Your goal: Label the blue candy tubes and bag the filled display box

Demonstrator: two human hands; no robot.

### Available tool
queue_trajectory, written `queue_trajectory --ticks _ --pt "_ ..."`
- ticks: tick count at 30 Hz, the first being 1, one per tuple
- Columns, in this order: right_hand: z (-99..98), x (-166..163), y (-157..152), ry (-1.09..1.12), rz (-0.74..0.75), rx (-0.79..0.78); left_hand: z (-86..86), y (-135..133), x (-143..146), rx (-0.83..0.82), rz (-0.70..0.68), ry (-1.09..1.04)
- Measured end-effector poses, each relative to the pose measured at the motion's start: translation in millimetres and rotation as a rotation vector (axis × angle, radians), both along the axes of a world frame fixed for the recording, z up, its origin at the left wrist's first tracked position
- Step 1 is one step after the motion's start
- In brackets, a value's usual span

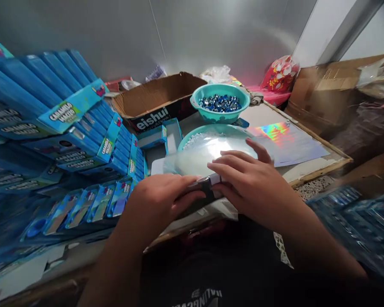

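Both hands are at a slim, dark, box-like thing (206, 184) with a light grey patch, close in front of my body. Its exact kind I cannot make out. My left hand (161, 194) is closed on its left end, thumb and fingers pinching its edge. My right hand (251, 181) grips the right end, thumb below and fingers stretched over the top. Just beyond the fingers, a shiny clear plastic sheet (208, 149) overlies a teal bowl (183, 140) with small white bits in it. Behind stands a second teal bowl (219, 116) holding dark blue shiny pieces (220, 103).
Stacked blue candy boxes (73, 111) rise on the left. An open cardboard box (156, 96) stands behind, near an open blue box (173, 134). A holographic sheet (294, 145) lies on the wood-edged board at right. Blue plastic-wrapped packs (361, 217) are at lower right.
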State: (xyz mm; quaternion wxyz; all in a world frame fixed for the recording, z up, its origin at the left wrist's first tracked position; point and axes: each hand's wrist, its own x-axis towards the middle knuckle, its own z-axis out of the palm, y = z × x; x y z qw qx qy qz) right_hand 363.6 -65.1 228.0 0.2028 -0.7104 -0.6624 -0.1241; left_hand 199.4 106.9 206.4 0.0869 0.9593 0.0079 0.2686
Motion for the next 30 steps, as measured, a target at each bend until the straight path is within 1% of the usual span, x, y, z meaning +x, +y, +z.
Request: queue_trajectory --ticks 1,3,5,7,11,13,15,19,21,23,24,25,26,27,28,29,30 --pt "-0.9 -3.1 4.1 0.014 0.027 -0.038 -1.7 -0.1 -2.5 0.032 0.005 -0.020" --pt "-4.6 -7.6 11.2 0.037 0.055 -0.080 -5.5 -1.1 -7.1 0.120 0.061 -0.068" --pt "-7.7 -10.7 16.4 0.048 0.076 -0.093 -10.2 -3.4 -10.7 0.181 0.123 -0.140" --pt "-8.6 -13.4 20.2 0.046 0.089 -0.079 -15.9 -6.3 -13.8 0.206 0.154 -0.220" --pt "-7.5 -18.6 24.8 0.059 0.095 -0.036 -26.2 -9.4 -19.5 0.235 0.115 -0.341" --pt "-8.5 -20.7 25.9 0.074 0.085 -0.021 -29.0 -9.1 -21.5 0.222 0.089 -0.386" --pt "-10.5 -22.3 26.6 0.077 0.075 -0.006 -30.4 -8.3 -22.1 0.204 0.082 -0.402" --pt "-12.3 -23.1 28.5 0.056 0.055 0.045 -31.2 -10.3 -24.7 0.234 0.096 -0.399" --pt "-10.8 -19.6 28.9 0.048 0.019 0.099 -30.9 -14.9 -30.9 0.157 0.024 -0.386" --pt "-11.1 -9.0 28.2 0.061 -0.068 0.195 -30.2 -21.7 -41.3 -0.039 -0.055 -0.391" --pt "-13.5 0.2 27.6 0.074 -0.127 0.241 -29.9 -25.4 -47.6 -0.157 -0.067 -0.408" --pt "-18.3 12.2 27.0 0.085 -0.194 0.275 -29.5 -28.8 -54.4 -0.268 -0.048 -0.453" --pt "-25.8 26.7 26.6 0.088 -0.255 0.272 -29.1 -31.4 -61.4 -0.365 0.003 -0.524" --pt "-35.8 43.2 26.6 0.072 -0.309 0.258 -28.8 -32.9 -68.8 -0.456 0.085 -0.609" --pt "-47.8 60.7 27.0 0.041 -0.350 0.211 -28.5 -32.7 -76.5 -0.532 0.184 -0.703" --pt "-60.5 78.0 28.0 0.006 -0.347 0.183 -28.3 -30.5 -84.6 -0.593 0.303 -0.807" --pt "-72.7 93.6 29.7 0.000 -0.278 0.100 -28.3 -26.2 -93.2 -0.651 0.437 -0.910"
